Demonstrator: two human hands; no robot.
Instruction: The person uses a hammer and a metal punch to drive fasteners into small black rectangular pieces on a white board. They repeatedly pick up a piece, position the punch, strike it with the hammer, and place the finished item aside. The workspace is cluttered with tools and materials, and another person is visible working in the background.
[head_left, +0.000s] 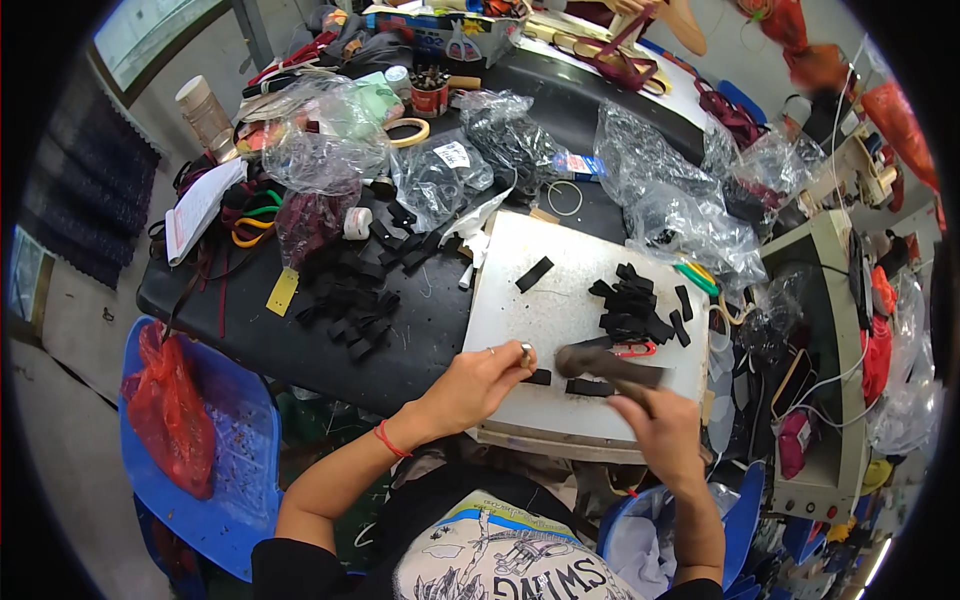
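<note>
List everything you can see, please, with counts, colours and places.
Table: one, black, centre
Board: one, white, on table
Strips: many, black, on board and table
Small item: one, red, on board
Plastic bags: several, clear, across table
Tag: one, yellow, table's left
Chair: one, blue, lower left
Bag: one, red, over chair
Metal tool: one, silver, over board
Hammer: one, brown, over board
Rest: too cluttered to count
Left hand: one, bare, holding metal tool
Right hand: one, bare, gripping hammer

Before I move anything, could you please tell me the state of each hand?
Left hand: closed, pinching a small metal tool.
Right hand: closed, holding a hammer, slightly blurred.
</note>
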